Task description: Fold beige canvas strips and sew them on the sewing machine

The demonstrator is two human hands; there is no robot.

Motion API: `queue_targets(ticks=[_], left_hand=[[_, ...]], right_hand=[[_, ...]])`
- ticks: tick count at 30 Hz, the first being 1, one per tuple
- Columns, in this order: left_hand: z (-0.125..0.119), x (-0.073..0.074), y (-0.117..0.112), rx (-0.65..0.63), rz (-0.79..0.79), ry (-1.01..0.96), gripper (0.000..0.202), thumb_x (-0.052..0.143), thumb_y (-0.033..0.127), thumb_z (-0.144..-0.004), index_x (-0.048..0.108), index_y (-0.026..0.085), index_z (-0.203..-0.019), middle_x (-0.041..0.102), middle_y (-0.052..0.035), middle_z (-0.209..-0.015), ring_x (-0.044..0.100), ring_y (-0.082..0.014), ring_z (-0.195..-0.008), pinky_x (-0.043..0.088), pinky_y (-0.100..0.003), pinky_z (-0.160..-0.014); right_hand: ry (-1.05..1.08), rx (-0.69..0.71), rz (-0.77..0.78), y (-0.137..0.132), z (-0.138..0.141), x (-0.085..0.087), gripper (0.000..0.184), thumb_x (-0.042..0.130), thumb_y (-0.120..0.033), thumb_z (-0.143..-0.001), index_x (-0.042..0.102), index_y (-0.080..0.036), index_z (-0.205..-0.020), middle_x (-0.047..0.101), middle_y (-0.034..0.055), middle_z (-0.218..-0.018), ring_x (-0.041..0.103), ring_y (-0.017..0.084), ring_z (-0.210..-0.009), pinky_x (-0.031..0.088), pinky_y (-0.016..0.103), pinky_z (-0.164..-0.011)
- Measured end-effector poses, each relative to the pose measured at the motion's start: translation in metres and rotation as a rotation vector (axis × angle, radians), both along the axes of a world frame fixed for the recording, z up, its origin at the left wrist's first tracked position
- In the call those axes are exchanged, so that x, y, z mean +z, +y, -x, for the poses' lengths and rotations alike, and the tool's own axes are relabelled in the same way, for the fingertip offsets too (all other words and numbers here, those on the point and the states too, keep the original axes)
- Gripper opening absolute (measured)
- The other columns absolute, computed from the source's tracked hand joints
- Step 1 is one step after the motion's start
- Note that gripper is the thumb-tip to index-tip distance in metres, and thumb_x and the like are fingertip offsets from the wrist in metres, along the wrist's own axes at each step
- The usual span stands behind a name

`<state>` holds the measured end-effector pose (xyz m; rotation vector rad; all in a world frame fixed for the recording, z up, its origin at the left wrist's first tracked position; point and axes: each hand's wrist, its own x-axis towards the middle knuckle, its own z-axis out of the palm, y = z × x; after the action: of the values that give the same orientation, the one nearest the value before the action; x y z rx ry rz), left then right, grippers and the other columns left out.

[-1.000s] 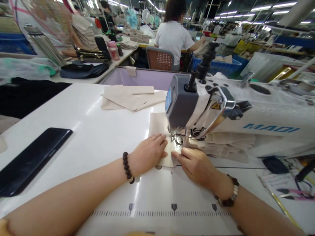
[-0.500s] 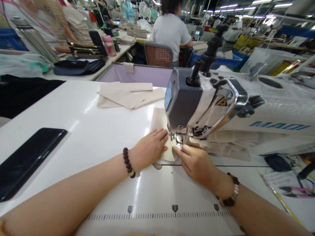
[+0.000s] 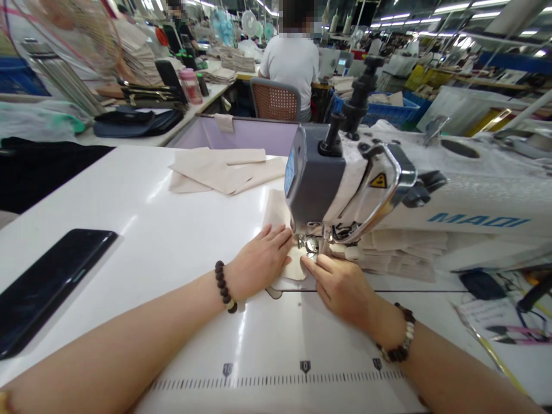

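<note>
A small beige fabric piece [image 3: 296,269] lies under the presser foot [image 3: 311,244] of a white and grey sewing machine [image 3: 371,184]. My left hand [image 3: 259,263] rests flat on the fabric, fingers stretched toward the needle. My right hand [image 3: 340,283] presses the fabric's right edge just in front of the foot, fingers together and extended. Both wrists wear bead bracelets.
Folded beige fabric pieces [image 3: 224,167] lie farther back on the white table [image 3: 142,230]. A black phone [image 3: 47,284] lies at the left. More beige pieces [image 3: 401,253] are stacked under the machine arm. Scissors [image 3: 517,333] lie at the right. A person in white [image 3: 292,63] sits ahead.
The fabric piece has fed farther back under the foot, and both hands have slid forward with it toward the needle.
</note>
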<state>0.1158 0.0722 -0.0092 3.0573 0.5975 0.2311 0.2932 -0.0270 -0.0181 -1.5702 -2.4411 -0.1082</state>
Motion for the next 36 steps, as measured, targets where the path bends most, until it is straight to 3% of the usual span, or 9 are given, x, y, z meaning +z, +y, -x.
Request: queue_targets(ticks=[3, 6, 15, 19, 23, 27, 36], left_hand=[[0.005, 0.007, -0.009, -0.161, 0.09, 0.022, 0.017, 0.042, 0.018, -0.091, 0.057, 0.012, -0.088, 0.056, -0.0084, -0.101, 0.051, -0.0199, -0.097, 0.041, -0.034, -0.088], [0.008, 0.01, -0.017, -0.25, 0.163, 0.049, 0.02, 0.041, 0.018, -0.091, 0.057, 0.013, -0.081, 0.056, -0.0044, -0.085, 0.052, -0.0158, -0.083, 0.044, -0.029, -0.079], [0.006, 0.0, -0.014, -0.191, 0.145, -0.013, 0.017, 0.043, 0.016, -0.09, 0.057, 0.012, -0.081, 0.054, -0.004, -0.083, 0.05, -0.0151, -0.08, 0.046, -0.027, -0.073], [0.004, -0.004, -0.008, -0.178, 0.146, -0.045, 0.016, 0.043, 0.013, -0.09, 0.057, 0.011, -0.081, 0.054, -0.0045, -0.084, 0.051, -0.0149, -0.082, 0.046, -0.027, -0.074], [-0.001, -0.002, -0.002, -0.154, 0.157, -0.048, 0.019, 0.04, 0.013, -0.091, 0.057, 0.01, -0.082, 0.055, -0.0059, -0.088, 0.052, -0.0155, -0.087, 0.046, -0.028, -0.08], [-0.006, 0.004, 0.0, -0.121, 0.156, -0.051, 0.019, 0.039, 0.011, -0.091, 0.057, 0.007, -0.087, 0.056, -0.0083, -0.094, 0.052, -0.0156, -0.096, 0.043, -0.027, -0.089], [-0.009, 0.004, 0.006, -0.093, 0.036, -0.074, 0.018, 0.042, 0.014, -0.091, 0.057, 0.007, -0.097, 0.057, -0.0068, -0.09, 0.054, -0.0165, -0.089, 0.046, -0.028, -0.081]], right_hand=[[0.048, 0.166, -0.047, -0.002, -0.003, 0.002, 0.028, 0.037, -0.011, -0.083, 0.06, -0.013, -0.096, 0.052, 0.0021, -0.065, 0.044, 0.015, -0.059, 0.029, 0.028, -0.054], [0.068, 0.236, -0.077, -0.003, -0.004, 0.002, 0.028, 0.033, -0.012, -0.085, 0.061, -0.014, -0.087, 0.05, 0.0021, -0.063, 0.041, 0.015, -0.057, 0.028, 0.03, -0.053], [0.06, 0.132, -0.05, 0.0, -0.002, 0.001, 0.027, 0.035, -0.013, -0.084, 0.061, -0.014, -0.088, 0.051, 0.0021, -0.064, 0.044, 0.014, -0.058, 0.028, 0.028, -0.053], [0.037, 0.075, -0.014, 0.001, -0.002, -0.001, 0.03, 0.037, -0.013, -0.083, 0.061, -0.013, -0.1, 0.054, 0.0024, -0.067, 0.048, 0.014, -0.059, 0.031, 0.027, -0.053], [-0.037, -0.029, -0.005, 0.004, 0.0, -0.003, 0.04, 0.041, -0.012, -0.079, 0.056, -0.012, -0.115, 0.059, 0.0039, -0.075, 0.052, 0.014, -0.06, 0.033, 0.027, -0.052], [-0.088, -0.099, 0.016, 0.005, 0.003, -0.001, 0.042, 0.043, -0.012, -0.078, 0.055, -0.011, -0.118, 0.061, 0.0044, -0.078, 0.054, 0.015, -0.061, 0.035, 0.026, -0.051], [-0.081, -0.103, 0.072, 0.004, 0.003, 0.002, 0.042, 0.044, -0.011, -0.077, 0.055, -0.011, -0.118, 0.063, 0.006, -0.083, 0.056, 0.015, -0.066, 0.038, 0.026, -0.054]])
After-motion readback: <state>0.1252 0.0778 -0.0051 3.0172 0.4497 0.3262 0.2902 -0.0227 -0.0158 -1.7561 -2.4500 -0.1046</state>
